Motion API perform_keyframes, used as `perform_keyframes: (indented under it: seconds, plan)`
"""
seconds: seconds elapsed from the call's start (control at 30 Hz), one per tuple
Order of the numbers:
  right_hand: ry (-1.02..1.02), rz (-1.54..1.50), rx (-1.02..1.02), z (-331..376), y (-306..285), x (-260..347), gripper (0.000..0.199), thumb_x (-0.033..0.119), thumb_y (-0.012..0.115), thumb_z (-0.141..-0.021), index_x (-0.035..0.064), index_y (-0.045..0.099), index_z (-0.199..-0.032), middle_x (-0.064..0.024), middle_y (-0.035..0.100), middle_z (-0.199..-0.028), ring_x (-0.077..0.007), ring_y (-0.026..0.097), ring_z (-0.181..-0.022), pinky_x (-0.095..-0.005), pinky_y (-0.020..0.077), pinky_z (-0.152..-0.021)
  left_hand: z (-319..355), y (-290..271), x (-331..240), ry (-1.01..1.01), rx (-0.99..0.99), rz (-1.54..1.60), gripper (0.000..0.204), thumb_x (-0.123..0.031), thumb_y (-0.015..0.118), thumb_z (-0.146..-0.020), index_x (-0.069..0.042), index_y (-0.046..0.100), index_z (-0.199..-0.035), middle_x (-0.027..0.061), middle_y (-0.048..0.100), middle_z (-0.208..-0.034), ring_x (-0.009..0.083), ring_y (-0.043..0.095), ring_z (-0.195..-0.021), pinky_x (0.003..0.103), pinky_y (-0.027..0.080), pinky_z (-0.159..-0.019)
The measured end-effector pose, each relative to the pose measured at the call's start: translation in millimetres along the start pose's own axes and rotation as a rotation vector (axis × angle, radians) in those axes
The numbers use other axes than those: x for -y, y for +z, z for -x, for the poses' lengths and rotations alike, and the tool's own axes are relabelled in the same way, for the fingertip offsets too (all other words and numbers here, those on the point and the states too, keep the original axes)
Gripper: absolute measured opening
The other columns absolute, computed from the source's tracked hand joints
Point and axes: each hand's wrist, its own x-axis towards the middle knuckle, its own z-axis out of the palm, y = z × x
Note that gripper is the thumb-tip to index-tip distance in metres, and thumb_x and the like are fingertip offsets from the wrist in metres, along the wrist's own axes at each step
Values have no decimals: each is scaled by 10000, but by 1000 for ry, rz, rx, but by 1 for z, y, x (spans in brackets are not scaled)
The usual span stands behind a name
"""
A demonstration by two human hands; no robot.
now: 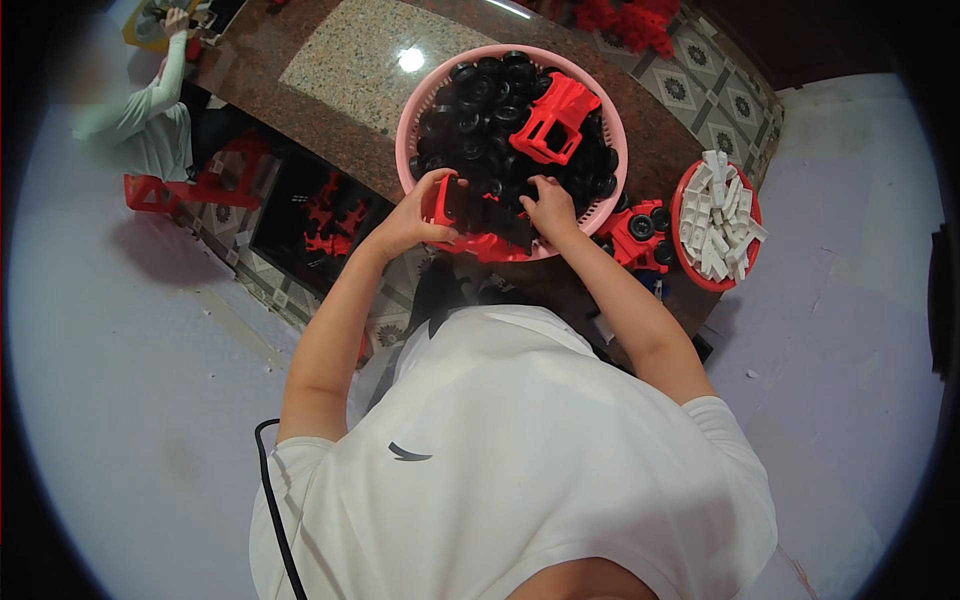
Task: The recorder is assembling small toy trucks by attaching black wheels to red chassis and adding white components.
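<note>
My left hand [412, 222] grips one end of a red toy truck body [490, 246] with a dark underside, held over the near rim of a pink basket [408, 120]. The thumb and fingers wrap around its red end. At the opposite end, my right hand [552, 210] has curled fingers against the dark part; what they pinch blends into the black behind. Black toy wheels [480, 95] fill the basket. On top of them lies another red toy truck body [558, 118], with its window openings showing.
Right of the basket sits a red toy truck with black wheels [638, 232]. Beside it a red basket [682, 250] holds white plastic parts [716, 215]. Red parts [335, 220] lie in a dark container at left. A person [150, 125] sits at the far left by the stone-topped table [345, 150].
</note>
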Motion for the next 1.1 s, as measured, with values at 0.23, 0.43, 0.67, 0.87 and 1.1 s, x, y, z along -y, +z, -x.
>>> perform_keyframes:
  seconds: [0.23,0.43,0.67,0.87,1.1]
  plan:
    - [-97,-124,153,-6,-7,-14,308,168,712,-747,28,651,-1014,-160,656,-935,-294,660,-791,-379,519,-739,-2,7,0,45,17,-10,908,-90,773,-587,-68,321,-1373,102,445,-1357,202,423,-1259,330,339,-1061]
    - [-121,-518,52,-13,-55,56,234,136,700,-750,-17,652,-920,-151,690,-834,-224,681,-773,-316,525,-707,-2,15,3,66,54,-71,927,-134,805,-574,-56,345,-1376,81,450,-1318,184,423,-1238,312,341,-1048]
    - [-111,-641,193,-2,-66,81,190,102,705,-754,-20,644,-886,-111,683,-799,-174,661,-734,-292,515,-691,-1,17,-1,85,27,-44,943,-141,814,-567,-44,350,-1381,80,441,-1309,180,416,-1235,308,346,-1039]
    - [-113,-639,299,-6,-57,73,199,108,718,-766,-12,645,-907,-88,685,-818,-153,657,-757,-277,512,-710,4,14,5,53,14,3,900,-133,803,-573,-42,371,-1357,80,479,-1263,179,456,-1188,311,364,-1023]
    - [12,-672,354,-27,-43,32,244,127,587,-876,11,644,-1082,-131,665,-1054,-210,660,-900,-313,533,-738,23,-41,25,127,-279,253,646,-89,703,-667,-28,440,-1254,79,563,-1110,176,583,-992,316,469,-904]
